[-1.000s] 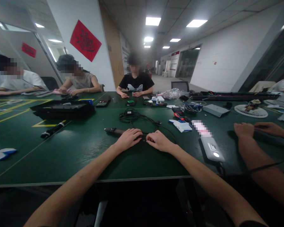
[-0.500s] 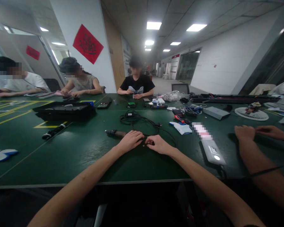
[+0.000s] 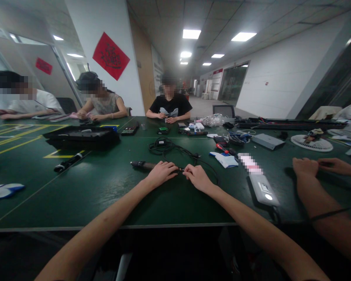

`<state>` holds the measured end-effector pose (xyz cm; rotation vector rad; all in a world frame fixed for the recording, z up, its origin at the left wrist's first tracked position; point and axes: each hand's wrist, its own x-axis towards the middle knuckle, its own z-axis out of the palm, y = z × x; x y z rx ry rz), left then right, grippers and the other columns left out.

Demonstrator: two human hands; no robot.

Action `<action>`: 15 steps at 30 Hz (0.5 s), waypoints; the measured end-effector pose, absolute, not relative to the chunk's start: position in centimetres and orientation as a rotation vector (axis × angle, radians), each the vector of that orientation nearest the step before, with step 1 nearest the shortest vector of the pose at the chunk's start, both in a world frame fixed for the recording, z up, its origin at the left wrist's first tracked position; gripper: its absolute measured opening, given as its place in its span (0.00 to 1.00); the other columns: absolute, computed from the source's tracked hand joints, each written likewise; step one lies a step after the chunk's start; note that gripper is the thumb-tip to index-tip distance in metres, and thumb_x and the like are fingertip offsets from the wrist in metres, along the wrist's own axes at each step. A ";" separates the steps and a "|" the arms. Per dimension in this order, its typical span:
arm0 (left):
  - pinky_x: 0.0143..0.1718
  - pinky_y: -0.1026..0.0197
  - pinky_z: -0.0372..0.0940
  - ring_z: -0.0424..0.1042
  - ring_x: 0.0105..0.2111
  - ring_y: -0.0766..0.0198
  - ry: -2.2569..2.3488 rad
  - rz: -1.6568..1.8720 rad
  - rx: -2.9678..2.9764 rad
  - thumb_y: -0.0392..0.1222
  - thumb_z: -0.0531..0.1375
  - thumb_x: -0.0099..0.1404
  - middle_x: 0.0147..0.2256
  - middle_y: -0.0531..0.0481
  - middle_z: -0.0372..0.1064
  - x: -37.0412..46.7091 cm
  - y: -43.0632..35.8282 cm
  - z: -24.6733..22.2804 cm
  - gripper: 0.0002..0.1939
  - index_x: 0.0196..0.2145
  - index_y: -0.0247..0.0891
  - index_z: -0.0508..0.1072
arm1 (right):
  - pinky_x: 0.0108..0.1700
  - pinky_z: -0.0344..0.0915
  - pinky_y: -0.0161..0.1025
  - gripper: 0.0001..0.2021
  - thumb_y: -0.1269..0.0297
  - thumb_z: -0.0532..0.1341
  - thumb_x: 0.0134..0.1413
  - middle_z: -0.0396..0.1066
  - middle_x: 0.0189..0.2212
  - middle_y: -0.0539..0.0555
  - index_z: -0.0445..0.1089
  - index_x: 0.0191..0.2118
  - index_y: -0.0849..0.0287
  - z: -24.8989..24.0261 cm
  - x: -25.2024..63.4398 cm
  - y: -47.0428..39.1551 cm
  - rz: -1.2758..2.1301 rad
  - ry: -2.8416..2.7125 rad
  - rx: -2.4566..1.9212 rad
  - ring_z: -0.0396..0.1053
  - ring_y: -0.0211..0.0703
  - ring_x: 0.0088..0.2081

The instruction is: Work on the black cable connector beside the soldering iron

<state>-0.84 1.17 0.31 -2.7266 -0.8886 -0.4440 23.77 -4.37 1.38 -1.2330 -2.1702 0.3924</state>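
Here's the broad green table (image 3: 84, 187), filling the scene from side to side. Over toward its left side sits the open, shallow black plastic tray (image 3: 78, 141), while a long dark bar with wires (image 3: 289, 124) stretches along the far edge, on the right. Down from that bar come the round white slatted disc (image 3: 303, 144) and, to its left, a flat grey rectangular box (image 3: 268, 141).

And at the middle, the left hand (image 3: 163, 173) lies palm down, fingers bent over the rear end of the brown-and-black cylindrical tool (image 3: 144, 165); whether they close on it, I cannot tell. Opposite is the right hand (image 3: 197, 176), thumb and forefinger together on a small dark piece (image 3: 180, 169), right in the gap between the two hands, back from the near edge. The tool points toward the left side, and just beyond it loops a thin black cable (image 3: 161, 143).

Right of the hands, a long white plastic device (image 3: 261, 189) slants toward the near edge, with another person's hand (image 3: 304, 166) farther right. Between the cable and that device lie a folded white-and-blue cloth piece (image 3: 226, 160) and, just beyond it, a red-handled tool (image 3: 221, 148).
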 end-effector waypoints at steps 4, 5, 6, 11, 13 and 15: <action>0.48 0.57 0.59 0.71 0.47 0.58 -0.807 -0.382 -2.740 0.51 0.54 0.77 0.47 0.47 0.72 -1.1 1.7 0.6 0.15 0.54 0.45 0.73 | 0.38 0.63 0.36 0.05 0.62 0.60 0.70 0.75 0.31 0.49 0.72 0.43 0.56 2.2 23.9 -5.4 0.440 -2.290 -1.049 0.71 0.40 0.31; 0.48 0.57 0.59 0.71 0.46 0.58 -0.786 -0.375 -2.744 0.51 0.54 0.77 0.46 0.47 0.72 -1.1 1.8 0.6 0.15 0.54 0.45 0.73 | 0.38 0.63 0.36 0.05 0.62 0.60 0.70 0.75 0.32 0.50 0.72 0.43 0.56 2.3 23.9 -5.7 0.435 -2.312 -1.018 0.71 0.41 0.32; 0.47 0.57 0.59 0.71 0.46 0.58 -0.766 -0.365 -2.747 0.51 0.54 0.77 0.46 0.47 0.72 -1.2 1.8 0.5 0.15 0.54 0.45 0.73 | 0.38 0.63 0.36 0.05 0.62 0.61 0.69 0.76 0.34 0.51 0.73 0.43 0.56 2.4 23.9 -5.8 0.426 -2.333 -0.994 0.71 0.41 0.33; 0.45 0.58 0.61 0.72 0.42 0.59 -0.726 -0.305 -2.736 0.52 0.53 0.77 0.43 0.48 0.72 -1.2 1.3 0.5 0.15 0.52 0.45 0.74 | 0.39 0.63 0.37 0.04 0.63 0.62 0.68 0.76 0.36 0.53 0.74 0.41 0.57 2.3 23.5 -5.8 0.323 -2.362 -1.011 0.72 0.43 0.35; 0.44 0.58 0.62 0.72 0.41 0.59 -0.735 -0.300 -2.729 0.52 0.52 0.78 0.41 0.48 0.72 -1.1 0.9 0.6 0.15 0.51 0.45 0.74 | 0.39 0.63 0.37 0.04 0.63 0.62 0.68 0.76 0.35 0.54 0.73 0.41 0.57 2.3 23.4 -5.7 0.269 -2.343 -1.061 0.71 0.43 0.34; 0.43 0.58 0.63 0.72 0.40 0.59 -0.739 -0.304 -2.733 0.52 0.52 0.77 0.41 0.47 0.72 -1.0 0.6 0.8 0.15 0.50 0.44 0.74 | 0.40 0.62 0.38 0.05 0.63 0.61 0.68 0.76 0.36 0.54 0.73 0.42 0.57 2.3 23.4 -5.8 0.210 -2.345 -1.082 0.71 0.44 0.35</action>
